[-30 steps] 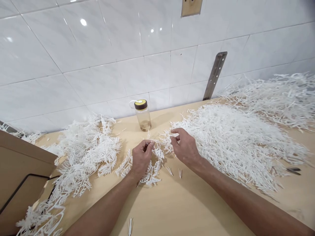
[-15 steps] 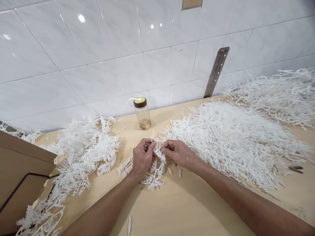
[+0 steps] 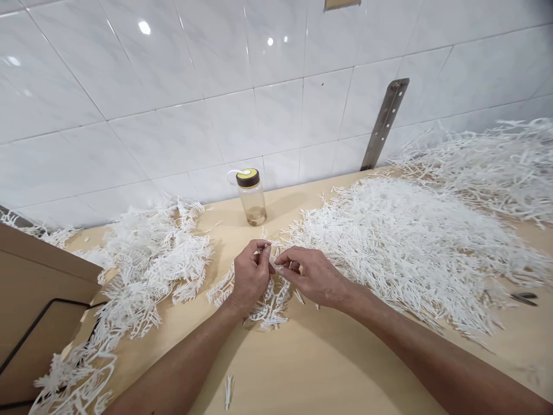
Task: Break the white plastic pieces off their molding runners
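My left hand (image 3: 253, 271) pinches a white branched plastic piece between thumb and fingers, close to the middle of the table. My right hand (image 3: 309, 271) meets it from the right, thumb and forefinger pinched at the same piece; the exact spot is partly hidden by the fingers. Below and beside my left hand lies a small bunch of white branched plastic pieces (image 3: 270, 308) on the wooden table (image 3: 302, 363). One loose white sprig (image 3: 228, 392) rests near the front edge.
A large heap of thin white pieces (image 3: 401, 242) spreads on the right, with dark snips (image 3: 524, 298) beside it. Another tangled pile (image 3: 147, 265) lies left, near a cardboard box (image 3: 38, 294). A lidded bottle (image 3: 252, 199) and a metal bracket (image 3: 384, 124) stand by the tiled wall.
My right hand has shifted slightly left, its fingers closer to my left hand. The white piece between the hands is now more covered by fingers. The view has moved slightly.
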Tool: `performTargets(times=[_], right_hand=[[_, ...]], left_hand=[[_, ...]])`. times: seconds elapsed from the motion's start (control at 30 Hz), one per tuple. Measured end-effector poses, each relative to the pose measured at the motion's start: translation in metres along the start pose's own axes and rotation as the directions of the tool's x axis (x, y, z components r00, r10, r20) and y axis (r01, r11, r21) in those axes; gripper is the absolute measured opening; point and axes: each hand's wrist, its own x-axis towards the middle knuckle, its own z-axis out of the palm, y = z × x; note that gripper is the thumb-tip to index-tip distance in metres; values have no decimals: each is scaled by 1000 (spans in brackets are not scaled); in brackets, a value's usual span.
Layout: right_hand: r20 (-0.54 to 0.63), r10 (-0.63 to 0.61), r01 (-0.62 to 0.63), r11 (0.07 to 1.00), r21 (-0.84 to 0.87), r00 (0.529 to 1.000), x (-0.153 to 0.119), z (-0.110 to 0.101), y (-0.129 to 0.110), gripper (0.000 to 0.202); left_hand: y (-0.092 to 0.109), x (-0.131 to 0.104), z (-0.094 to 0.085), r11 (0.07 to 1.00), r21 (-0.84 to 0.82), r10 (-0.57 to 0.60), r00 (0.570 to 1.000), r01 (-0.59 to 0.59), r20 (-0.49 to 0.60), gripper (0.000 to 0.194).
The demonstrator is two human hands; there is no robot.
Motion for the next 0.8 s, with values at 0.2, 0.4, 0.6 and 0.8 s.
performTargets(times=[0.2, 0.4, 0.6, 0.8], right_hand=[[3, 171, -170, 978, 120, 985, 3, -10, 1, 15], [-5, 363, -336, 868, 364, 932, 6, -10, 6, 21], [-26, 350, -291, 816, 499, 936, 7, -9, 11, 28], [-39, 375, -295, 785, 545, 926, 9, -7, 11, 31]], left_hand=[[-4, 7, -4, 990, -90, -105, 994, 105, 2, 26], [-2, 6, -6, 994, 52, 95, 995, -97, 37, 22], [-2, -1, -6, 869, 231, 400, 895, -438, 194, 33], [0, -4, -9, 788, 309, 452, 841, -533, 297, 34]])
